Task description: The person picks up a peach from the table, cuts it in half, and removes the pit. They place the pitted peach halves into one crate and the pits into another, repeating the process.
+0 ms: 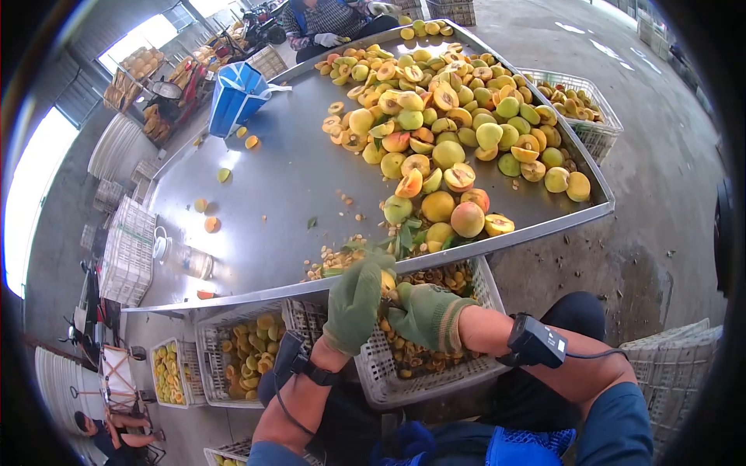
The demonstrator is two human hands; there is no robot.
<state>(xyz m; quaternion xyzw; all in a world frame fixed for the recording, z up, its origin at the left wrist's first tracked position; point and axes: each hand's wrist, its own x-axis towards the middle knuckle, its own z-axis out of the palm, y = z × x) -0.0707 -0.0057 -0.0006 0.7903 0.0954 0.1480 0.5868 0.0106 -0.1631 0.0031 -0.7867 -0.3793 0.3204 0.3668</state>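
A small yellow piece of fruit (386, 280) is seen between the two hands, just off the near edge of the table and over a basket. It is partly covered by green gloves. The fingers of the left hand (353, 304) are bent, and the right hand (426, 317) is brought in close beside it. The fruit is hidden too much by the gloves, so it cannot be told which hand it is held by, or how tightly.

Under the hands, the white basket (431, 394) is partly filled with yellow and brown fruit pieces (412, 359). More cut fruit is held in another basket (208, 351) to the left.

The shiny metal table (291, 179) is covered on its right side by a big pile of fruit (435, 101), some whole and some cut in half. Small pale bits (342, 255) are scattered by the near edge, next to green leaves (407, 237). On the left, a clear jar (186, 259) and a blue bag (233, 101) are seen. At the far end, a white glove is worn by another person (322, 19).
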